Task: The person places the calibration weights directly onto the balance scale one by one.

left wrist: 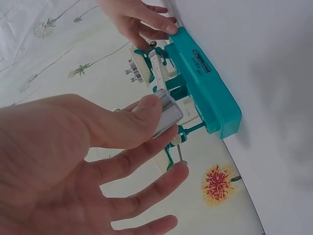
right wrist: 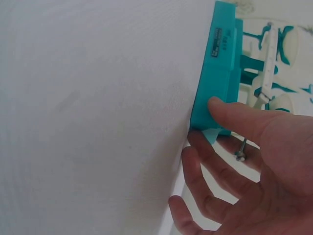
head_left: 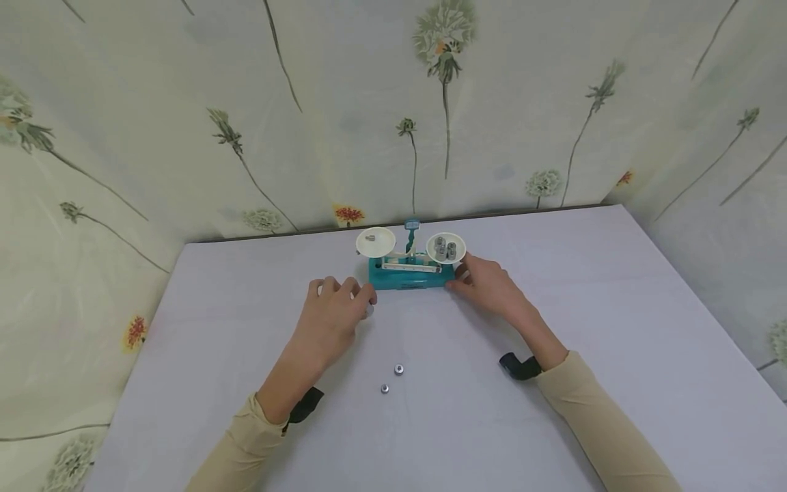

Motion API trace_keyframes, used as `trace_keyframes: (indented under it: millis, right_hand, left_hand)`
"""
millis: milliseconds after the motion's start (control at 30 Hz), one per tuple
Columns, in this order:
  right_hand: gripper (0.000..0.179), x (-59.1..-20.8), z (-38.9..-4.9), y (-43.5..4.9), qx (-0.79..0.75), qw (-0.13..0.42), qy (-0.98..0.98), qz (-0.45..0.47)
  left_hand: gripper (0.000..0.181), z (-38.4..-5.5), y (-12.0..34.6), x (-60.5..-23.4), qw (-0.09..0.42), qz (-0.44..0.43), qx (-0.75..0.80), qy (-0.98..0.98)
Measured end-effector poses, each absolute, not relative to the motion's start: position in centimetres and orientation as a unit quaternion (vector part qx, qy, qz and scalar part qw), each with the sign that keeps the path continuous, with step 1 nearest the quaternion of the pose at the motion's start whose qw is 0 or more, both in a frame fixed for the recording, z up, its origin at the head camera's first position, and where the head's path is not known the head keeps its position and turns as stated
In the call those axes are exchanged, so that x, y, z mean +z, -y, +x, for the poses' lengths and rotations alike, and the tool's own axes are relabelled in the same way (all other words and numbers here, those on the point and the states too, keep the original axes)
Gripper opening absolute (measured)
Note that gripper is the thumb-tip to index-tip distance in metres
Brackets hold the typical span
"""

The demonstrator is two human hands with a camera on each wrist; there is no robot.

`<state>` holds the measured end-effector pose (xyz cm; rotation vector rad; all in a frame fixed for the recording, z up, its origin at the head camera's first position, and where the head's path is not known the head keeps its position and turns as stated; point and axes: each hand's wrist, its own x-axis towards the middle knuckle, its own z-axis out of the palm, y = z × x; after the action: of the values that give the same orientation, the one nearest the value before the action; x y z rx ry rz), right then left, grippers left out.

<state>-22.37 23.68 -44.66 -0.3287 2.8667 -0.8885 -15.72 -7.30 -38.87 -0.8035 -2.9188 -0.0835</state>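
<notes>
A small teal balance scale point(head_left: 410, 280) stands near the table's far side, with a white pan at each end. Several metal weights point(head_left: 445, 249) are in the right pan, and a small metal piece point(head_left: 371, 238) lies in the left pan. My left hand point(head_left: 332, 318) is in front of the scale's left end and pinches a shiny cylindrical weight point(left wrist: 168, 115) between thumb and index finger, the other fingers spread. My right hand point(head_left: 492, 287) grips the right end of the teal base, its thumb on the front face and fingers round the end.
Two small metal weights, a larger one point(head_left: 399, 370) and a smaller one point(head_left: 384, 389), stand on the white table point(head_left: 455, 437) between the forearms. A flowered cloth backdrop point(head_left: 369, 123) rises behind the table. Black straps point(head_left: 519, 367) are on both wrists.
</notes>
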Motion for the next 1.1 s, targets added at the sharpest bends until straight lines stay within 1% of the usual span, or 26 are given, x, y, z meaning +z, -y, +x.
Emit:
trace_keyframes:
  millis: [267,500,667,933,1100]
  right_hand:
    - [0.047,-44.7,-22.4,-23.8,-0.296,0.061,-0.947,-0.107]
    - [0.049,-44.7,-22.4,-23.8,-0.294,0.063,-0.948,-0.106]
    - [0.049,-44.7,-22.4,-23.8,-0.295,0.062,-0.948,-0.107]
    - [0.05,-44.8,-22.5,-23.8,-0.293,0.061,-0.948,-0.108]
    - [0.049,-44.8,-22.4,-23.8,-0.292,0.06,-0.948,-0.109]
  left_hand:
    - [0.02,-16.2,7.3,-38.6,0.079,-0.264,-0.025,0.961]
    - [0.016,-16.5,7.2,-38.1,0.083,-0.257,-0.03,0.962]
    - [0.014,-16.6,7.2,-38.1,0.106,-0.26,-0.04,0.959]
    - [0.019,-16.9,7.1,-37.9,0.133,-0.255,-0.044,0.957]
    - [0.022,-17.1,7.2,-37.7,0.159,-0.258,-0.04,0.952]
